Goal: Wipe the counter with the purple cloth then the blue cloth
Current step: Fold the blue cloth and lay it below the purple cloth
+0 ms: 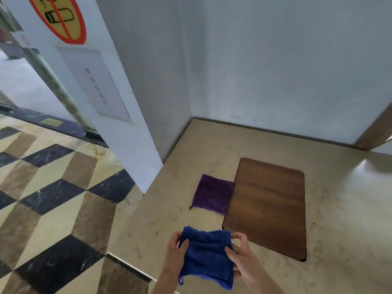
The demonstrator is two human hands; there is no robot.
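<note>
A blue cloth (pixel 206 254) hangs folded between both hands above the near edge of the beige stone counter (pixel 339 209). My left hand (pixel 177 250) pinches its left upper corner and my right hand (pixel 238 252) pinches the right side. A purple cloth (pixel 213 194) lies flat and folded on the counter farther back, its right edge touching a wooden board (pixel 268 205). Neither hand touches the purple cloth.
The wooden board lies flat on the counter to the right of the purple cloth. White walls (pixel 275 71) close the counter at the back and left. A white pillar (pixel 118 124) with a round prohibition sign (pixel 59 18) stands left. Below left is chequered tile floor (pixel 53 187).
</note>
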